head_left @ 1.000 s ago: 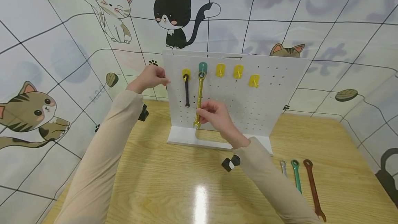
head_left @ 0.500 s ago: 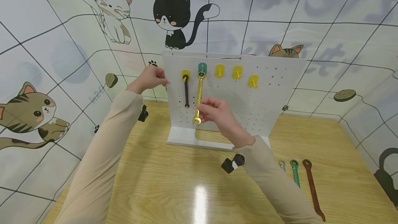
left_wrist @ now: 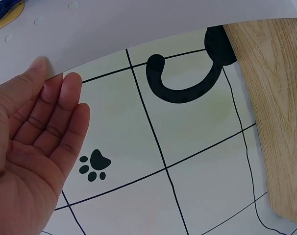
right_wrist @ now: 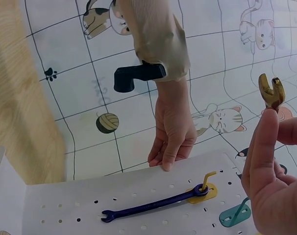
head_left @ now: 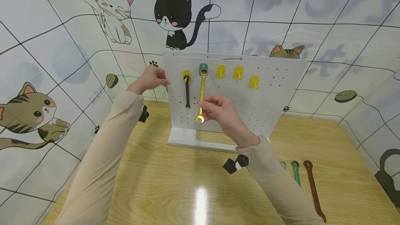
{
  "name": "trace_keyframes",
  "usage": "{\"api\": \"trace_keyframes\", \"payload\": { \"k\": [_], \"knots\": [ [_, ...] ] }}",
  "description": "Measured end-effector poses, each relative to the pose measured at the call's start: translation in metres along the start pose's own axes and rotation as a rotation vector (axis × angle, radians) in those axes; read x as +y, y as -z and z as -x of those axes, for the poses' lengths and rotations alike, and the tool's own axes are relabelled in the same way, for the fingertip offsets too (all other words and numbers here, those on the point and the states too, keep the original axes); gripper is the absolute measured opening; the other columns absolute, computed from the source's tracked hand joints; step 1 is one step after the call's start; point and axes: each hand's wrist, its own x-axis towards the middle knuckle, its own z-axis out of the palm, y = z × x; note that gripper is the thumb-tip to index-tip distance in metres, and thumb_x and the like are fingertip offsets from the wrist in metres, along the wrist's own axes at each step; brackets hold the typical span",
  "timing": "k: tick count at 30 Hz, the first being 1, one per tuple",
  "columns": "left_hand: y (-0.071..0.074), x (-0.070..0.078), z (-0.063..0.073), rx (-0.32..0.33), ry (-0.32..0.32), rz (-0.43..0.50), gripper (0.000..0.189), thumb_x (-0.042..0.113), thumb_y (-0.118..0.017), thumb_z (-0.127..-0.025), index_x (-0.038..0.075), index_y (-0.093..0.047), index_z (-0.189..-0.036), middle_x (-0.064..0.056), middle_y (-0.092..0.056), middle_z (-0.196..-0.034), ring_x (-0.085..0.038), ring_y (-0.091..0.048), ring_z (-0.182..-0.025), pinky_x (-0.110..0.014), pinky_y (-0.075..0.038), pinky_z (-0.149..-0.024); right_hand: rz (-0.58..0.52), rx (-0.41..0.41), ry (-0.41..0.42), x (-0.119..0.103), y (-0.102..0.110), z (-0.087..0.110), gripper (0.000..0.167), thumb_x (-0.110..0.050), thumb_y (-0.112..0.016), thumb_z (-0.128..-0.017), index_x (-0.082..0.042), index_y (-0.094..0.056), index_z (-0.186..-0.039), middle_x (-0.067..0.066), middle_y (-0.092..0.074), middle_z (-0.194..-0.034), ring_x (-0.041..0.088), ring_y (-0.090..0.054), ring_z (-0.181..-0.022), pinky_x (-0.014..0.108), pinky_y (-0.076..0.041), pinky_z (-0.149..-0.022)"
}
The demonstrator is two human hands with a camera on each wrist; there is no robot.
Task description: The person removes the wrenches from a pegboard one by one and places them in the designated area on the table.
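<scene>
My right hand (head_left: 220, 112) pinches a gold combination wrench (head_left: 202, 88) near its lower, open end. The wrench's ring end overlaps the teal hook (head_left: 203, 66) on the white pegboard (head_left: 231, 93). In the right wrist view the open jaw end sticks out past my fingers, while the ring end is hidden. My left hand (head_left: 153, 78) grips the board's left edge, thumb (left_wrist: 38, 68) on the front face and fingers behind. Between the two hands, a dark purple wrench (head_left: 187, 94) hangs by its ring from a yellow hook (right_wrist: 203, 193).
More yellow hooks, among them a middle hook (head_left: 221, 71) and a lower right hook (head_left: 254, 82), sit on the board. On the wooden table (head_left: 162, 176) at right lie a silver wrench (head_left: 283, 164), a green wrench (head_left: 296, 171) and a reddish-brown wrench (head_left: 313, 186).
My right hand has raised the gold wrench a little, and its ring end now sits higher over the teal hook. The left hand has stayed at the board's edge.
</scene>
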Motion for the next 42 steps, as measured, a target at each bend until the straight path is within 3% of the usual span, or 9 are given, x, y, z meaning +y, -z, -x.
{"api": "trace_keyframes", "payload": {
  "k": [9,24,42],
  "knots": [
    [0.001,0.000,0.000,-0.002,0.003,-0.001,0.018,0.010,-0.066,-0.087,-0.002,-0.062,-0.074,-0.016,-0.067,-0.077,-0.018,-0.039,-0.064,-0.032,-0.029,-0.059,0.006,-0.022,0.018,0.005,0.006,0.016,0.004,-0.001,-0.056,-0.090,-0.001,-0.057,-0.086,0.002,-0.055,-0.065,0.012,-0.053,-0.060,0.023,-0.048,-0.057],
    [0.001,0.001,0.000,-0.009,0.017,0.000,0.018,0.011,-0.065,-0.087,-0.003,-0.062,-0.075,-0.015,-0.067,-0.077,-0.019,-0.043,-0.068,-0.031,-0.030,-0.059,0.034,-0.067,-0.026,0.027,0.016,0.037,0.004,-0.002,-0.058,-0.089,0.002,-0.058,-0.086,0.003,-0.058,-0.067,0.011,-0.054,-0.059,0.025,-0.050,-0.058],
    [0.001,0.001,0.000,-0.011,0.023,-0.003,0.017,0.011,-0.065,-0.087,-0.003,-0.063,-0.076,-0.016,-0.067,-0.078,-0.019,-0.044,-0.068,-0.031,-0.030,-0.059,0.087,-0.045,-0.100,0.058,0.039,0.065,0.006,-0.003,-0.059,-0.089,0.002,-0.056,-0.086,0.001,-0.057,-0.065,0.010,-0.053,-0.058,0.025,-0.049,-0.055]
  ]
}}
